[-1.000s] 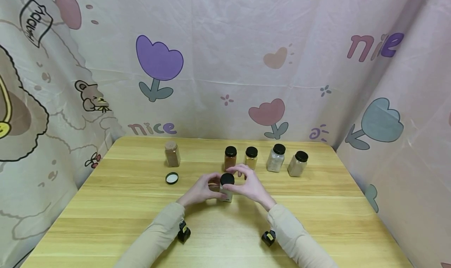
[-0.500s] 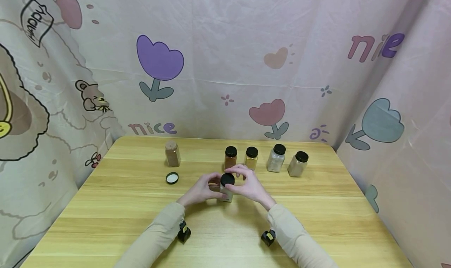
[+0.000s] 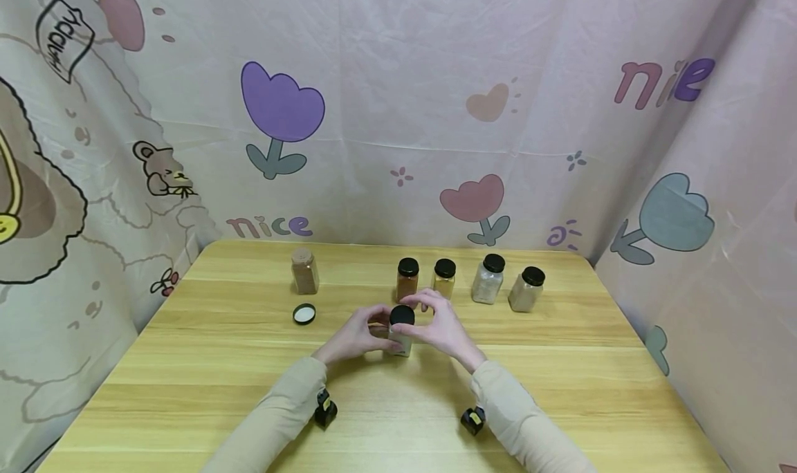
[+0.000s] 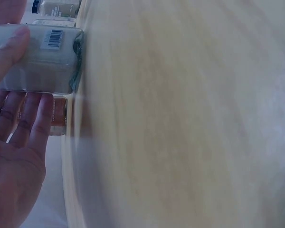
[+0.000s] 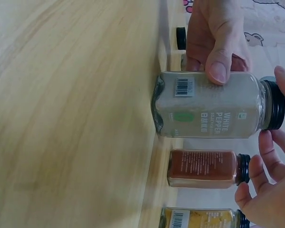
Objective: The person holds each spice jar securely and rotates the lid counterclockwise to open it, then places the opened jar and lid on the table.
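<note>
A clear jar labelled white pepper [image 5: 213, 104] stands upright between both hands, its pale powder visible through the sides. My left hand [image 3: 353, 336] grips the jar's body, thumb on the near side and fingers behind. In the right wrist view the black screw lid [image 5: 276, 105] sits on the jar's mouth. My right hand [image 3: 443, 326] pinches this lid between thumb and fingers. A jar of red-brown spice [image 5: 204, 168] is just behind the held jar, and a yellow spice jar [image 5: 199, 218] stands beside that one.
An uncapped jar of brown powder [image 3: 305, 276] stands back left, with a loose black lid [image 3: 304, 314], white inside up, before it. Two capped jars, one with whitish contents [image 3: 488, 280] and one greyish [image 3: 526, 291], stand back right. Patterned curtains [image 3: 373, 182] surround the wooden table [image 3: 205, 390].
The right thumb and fingers have shifted slightly back and forth at the lid. My left hand and the jar keep their place.
</note>
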Demonstrator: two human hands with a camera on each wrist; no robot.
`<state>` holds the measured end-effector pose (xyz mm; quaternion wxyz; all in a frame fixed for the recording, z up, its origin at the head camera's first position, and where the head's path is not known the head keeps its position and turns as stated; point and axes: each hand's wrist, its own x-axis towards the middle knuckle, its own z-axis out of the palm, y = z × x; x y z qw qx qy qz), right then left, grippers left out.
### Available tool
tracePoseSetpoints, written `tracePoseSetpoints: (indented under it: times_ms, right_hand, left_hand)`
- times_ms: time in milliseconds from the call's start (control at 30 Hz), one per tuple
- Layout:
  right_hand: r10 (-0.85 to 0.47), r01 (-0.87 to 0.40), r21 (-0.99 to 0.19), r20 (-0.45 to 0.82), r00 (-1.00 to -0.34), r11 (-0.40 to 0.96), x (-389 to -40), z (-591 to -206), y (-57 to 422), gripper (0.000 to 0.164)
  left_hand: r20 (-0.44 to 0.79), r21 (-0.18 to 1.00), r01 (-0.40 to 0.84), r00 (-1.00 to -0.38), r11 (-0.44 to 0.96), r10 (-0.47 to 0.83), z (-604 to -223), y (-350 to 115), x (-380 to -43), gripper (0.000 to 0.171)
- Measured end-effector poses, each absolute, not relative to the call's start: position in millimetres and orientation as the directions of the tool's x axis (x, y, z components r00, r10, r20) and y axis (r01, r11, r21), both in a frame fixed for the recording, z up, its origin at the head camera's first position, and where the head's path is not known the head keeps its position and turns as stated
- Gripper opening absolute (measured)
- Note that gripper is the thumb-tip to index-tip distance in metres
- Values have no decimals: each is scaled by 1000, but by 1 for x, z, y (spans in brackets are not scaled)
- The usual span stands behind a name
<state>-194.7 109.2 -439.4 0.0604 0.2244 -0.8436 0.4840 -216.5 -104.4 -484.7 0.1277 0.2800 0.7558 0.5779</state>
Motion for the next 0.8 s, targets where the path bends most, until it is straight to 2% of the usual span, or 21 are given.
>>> tracePoseSetpoints:
  times_ms: [467, 633, 800]
  right_hand:
    - [-378, -475, -782, 330, -865, 404, -195, -440, 112, 43]
    - [-324, -432, -776, 306, -895, 460, -194, -438, 108, 48]
    - [-296, -415, -742, 297, -908, 527, -193, -436, 104, 44]
  left_hand:
    - [144, 941, 291, -803, 171, 578, -485, -105, -216, 50]
    - [127, 951, 264, -809, 161, 575, -485, -104, -216, 51]
    - [142, 946, 281, -806, 161, 575, -486, -104, -217, 50]
